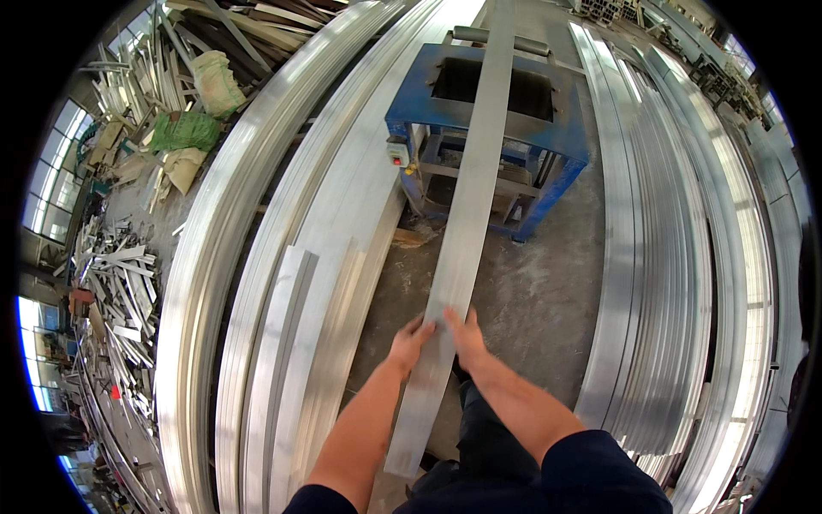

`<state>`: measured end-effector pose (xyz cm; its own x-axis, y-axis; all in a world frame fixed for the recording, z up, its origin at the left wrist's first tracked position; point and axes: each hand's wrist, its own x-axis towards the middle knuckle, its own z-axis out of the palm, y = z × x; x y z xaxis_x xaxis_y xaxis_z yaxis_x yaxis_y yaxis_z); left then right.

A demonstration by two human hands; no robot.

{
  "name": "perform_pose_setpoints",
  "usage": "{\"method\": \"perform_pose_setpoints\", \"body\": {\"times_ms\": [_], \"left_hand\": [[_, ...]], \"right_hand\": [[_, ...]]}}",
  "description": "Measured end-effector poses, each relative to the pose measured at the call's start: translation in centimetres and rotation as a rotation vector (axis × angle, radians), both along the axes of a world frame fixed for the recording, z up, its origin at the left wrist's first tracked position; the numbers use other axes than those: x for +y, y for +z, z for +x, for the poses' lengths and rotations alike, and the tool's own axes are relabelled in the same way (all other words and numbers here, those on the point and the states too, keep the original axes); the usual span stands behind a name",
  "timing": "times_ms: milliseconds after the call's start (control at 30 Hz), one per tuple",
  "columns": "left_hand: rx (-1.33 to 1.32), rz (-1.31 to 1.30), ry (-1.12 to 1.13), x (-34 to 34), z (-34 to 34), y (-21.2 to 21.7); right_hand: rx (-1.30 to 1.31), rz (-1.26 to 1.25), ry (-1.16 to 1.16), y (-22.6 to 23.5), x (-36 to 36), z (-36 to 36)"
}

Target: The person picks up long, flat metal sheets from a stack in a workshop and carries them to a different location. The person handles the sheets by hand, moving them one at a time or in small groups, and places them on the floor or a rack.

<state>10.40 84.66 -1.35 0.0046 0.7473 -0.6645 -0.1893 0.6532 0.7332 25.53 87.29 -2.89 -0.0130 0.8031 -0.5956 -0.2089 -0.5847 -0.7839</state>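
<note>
The left hand (411,344) and right hand (466,339) grasp opposite edges of a long, flat metal bar (473,180), which slants away over a blue machine (418,96) in a workshop. At far left, metal offcuts (127,291) lie heaped near a green sack (186,132), beside stacks of long silvery profiles (201,257). A switch box (397,155) with a red button sits on the machine's left side; more metal lengths (664,257) lie stacked at right.
</note>
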Motion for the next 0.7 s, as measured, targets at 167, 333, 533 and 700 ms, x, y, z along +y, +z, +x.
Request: {"method": "perform_pose_setpoints", "body": {"times_ms": [167,333,533,700], "left_hand": [[0.015,-0.033,-0.065,-26.2,-6.5,-2.9],[-0.046,-0.178,-0.066,-52.0,-11.3,1.4],[-0.219,-0.441,0.135,-73.6,-13.9,6.9],[-0.354,-0.582,0.206,-81.5,-15.8,5.9]], "right_hand": [[0.561,-0.405,0.157,-3.0,-19.3,-0.6],[0.854,-0.538,0.039,-6.1,-22.6,1.2],[1.238,-0.474,0.304,-0.1,-28.8,-5.4],[1.016,-0.503,0.267,-0.7,-37.2,-4.7]]}}
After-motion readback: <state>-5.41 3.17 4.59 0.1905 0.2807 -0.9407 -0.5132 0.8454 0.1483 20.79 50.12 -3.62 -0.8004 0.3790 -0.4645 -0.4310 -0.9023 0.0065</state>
